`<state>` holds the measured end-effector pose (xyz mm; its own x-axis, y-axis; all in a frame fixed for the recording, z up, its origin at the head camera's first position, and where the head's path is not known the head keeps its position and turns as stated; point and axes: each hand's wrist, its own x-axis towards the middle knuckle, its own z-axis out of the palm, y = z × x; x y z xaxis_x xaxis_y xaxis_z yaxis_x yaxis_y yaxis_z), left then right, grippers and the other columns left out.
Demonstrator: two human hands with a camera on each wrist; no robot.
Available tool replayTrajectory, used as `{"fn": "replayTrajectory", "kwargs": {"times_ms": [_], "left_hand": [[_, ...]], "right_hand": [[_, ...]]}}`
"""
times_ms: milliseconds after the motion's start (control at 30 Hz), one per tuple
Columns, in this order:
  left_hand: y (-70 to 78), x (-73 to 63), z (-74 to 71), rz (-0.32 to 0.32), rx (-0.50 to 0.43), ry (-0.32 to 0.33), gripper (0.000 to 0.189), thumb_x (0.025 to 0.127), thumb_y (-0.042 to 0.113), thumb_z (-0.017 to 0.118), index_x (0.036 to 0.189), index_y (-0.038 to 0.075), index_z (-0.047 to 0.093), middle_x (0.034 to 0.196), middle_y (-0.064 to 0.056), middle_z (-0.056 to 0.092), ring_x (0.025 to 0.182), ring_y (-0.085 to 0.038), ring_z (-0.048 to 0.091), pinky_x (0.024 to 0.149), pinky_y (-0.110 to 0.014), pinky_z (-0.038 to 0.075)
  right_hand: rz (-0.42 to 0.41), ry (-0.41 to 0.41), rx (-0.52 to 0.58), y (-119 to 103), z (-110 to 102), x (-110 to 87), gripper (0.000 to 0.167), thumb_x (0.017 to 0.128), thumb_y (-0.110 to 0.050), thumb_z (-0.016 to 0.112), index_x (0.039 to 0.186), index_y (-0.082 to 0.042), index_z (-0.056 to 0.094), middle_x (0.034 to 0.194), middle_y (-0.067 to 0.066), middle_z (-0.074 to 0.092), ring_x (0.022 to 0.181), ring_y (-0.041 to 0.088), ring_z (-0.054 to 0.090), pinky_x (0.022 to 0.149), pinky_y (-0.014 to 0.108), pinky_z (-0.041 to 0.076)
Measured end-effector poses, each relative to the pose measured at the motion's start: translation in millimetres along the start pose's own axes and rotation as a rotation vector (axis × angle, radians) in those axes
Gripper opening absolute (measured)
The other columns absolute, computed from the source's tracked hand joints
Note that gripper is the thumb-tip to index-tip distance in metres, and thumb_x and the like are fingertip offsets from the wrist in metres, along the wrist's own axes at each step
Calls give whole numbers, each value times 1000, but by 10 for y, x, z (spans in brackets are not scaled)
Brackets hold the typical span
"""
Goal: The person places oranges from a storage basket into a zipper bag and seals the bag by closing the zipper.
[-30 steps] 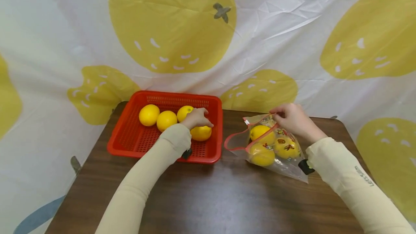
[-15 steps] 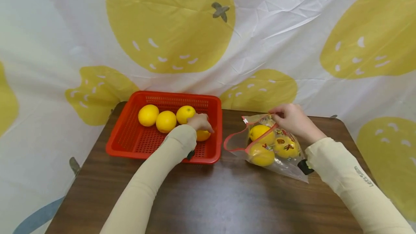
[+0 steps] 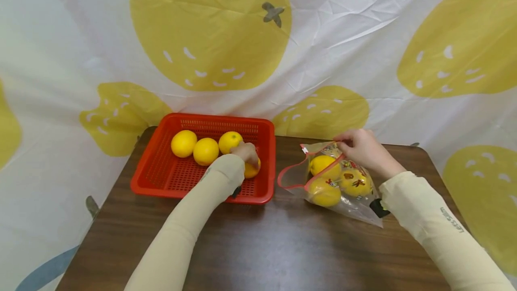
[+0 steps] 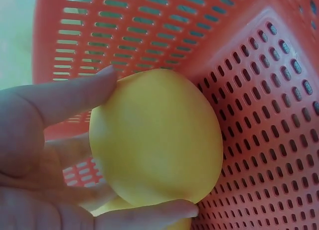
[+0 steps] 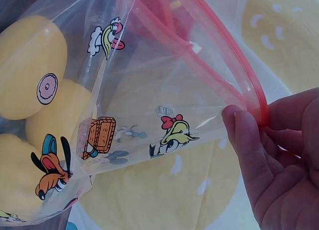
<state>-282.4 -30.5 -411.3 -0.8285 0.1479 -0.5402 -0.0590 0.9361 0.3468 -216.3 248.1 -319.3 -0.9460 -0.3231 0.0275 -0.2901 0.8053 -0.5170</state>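
In the head view my left hand point(image 3: 244, 152) reaches into the right part of a red basket point(image 3: 141, 165). It grips a yellow lemon point(image 3: 253, 170); the left wrist view shows thumb and fingers round that lemon point(image 4: 159, 140), low beside the perforated wall. Three more lemons lie to its left, the middle one point(image 3: 206, 151) nearest the front. My right hand point(image 3: 363, 148) pinches the top corner of a clear zip bag point(image 3: 357, 212) with a pink zip edge. Its mouth gapes toward the basket, and three lemons point(image 5: 30, 65) sit inside behind printed cartoon figures.
Basket and bag stand side by side on a dark wooden table point(image 3: 282, 246). A white cloth point(image 3: 323, 48) printed with big yellow fruit hangs right behind the table. A white slider point(image 3: 304, 149) sits on the bag's zip edge.
My left hand has come down onto the rightmost lemon, and its fingers have closed round it. The right hand keeps holding the bag in the same place.
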Motion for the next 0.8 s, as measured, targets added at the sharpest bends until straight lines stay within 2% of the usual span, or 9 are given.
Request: {"fn": "replayTrajectory", "kwargs": {"times_ms": [133,433,500,633,733,800], "left_hand": [[-10,22,-19,6,-22,-62,51,76,18,69,123,7,51,115,-9,52,94,-20,46,80,-31,44],[-23,35,-30,16,-50,-106,51,78,16,67,124,5,48,116,-8,50,95,-20,45,85,-31,43],[-43,15,-34,13,-100,-114,53,78,15,67,126,5,47,119,-8,49,98,-20,44,89,-33,41],[-90,-36,-66,57,-170,-99,60,78,14,68,132,5,44,129,-8,47,108,-22,42,98,-35,36],[-113,-62,-110,137,-148,-65,60,78,17,68,132,4,45,131,-9,47,112,-22,43,99,-34,34],[-125,-90,-143,167,-174,-51,57,78,17,68,130,5,47,129,-10,48,112,-24,44,97,-35,36]], "right_hand": [[2,-5,3,18,4,5,24,88,-4,51,105,7,63,95,26,64,59,20,62,50,25,50],[-14,-7,-1,-12,-9,-9,24,88,-4,52,105,8,63,94,26,64,58,17,62,50,24,50],[-20,-3,-10,-16,-8,-6,24,88,-4,53,105,9,63,94,26,64,57,16,62,51,24,50],[-14,-3,-20,-14,-4,0,24,88,-5,52,105,8,64,94,25,65,58,15,62,52,25,50],[-10,0,-26,-9,-3,4,24,88,-5,52,105,7,64,94,25,65,59,16,62,53,25,50],[-13,3,-29,-8,-2,2,24,88,-5,52,105,7,64,94,25,65,60,17,62,53,25,50]]}}
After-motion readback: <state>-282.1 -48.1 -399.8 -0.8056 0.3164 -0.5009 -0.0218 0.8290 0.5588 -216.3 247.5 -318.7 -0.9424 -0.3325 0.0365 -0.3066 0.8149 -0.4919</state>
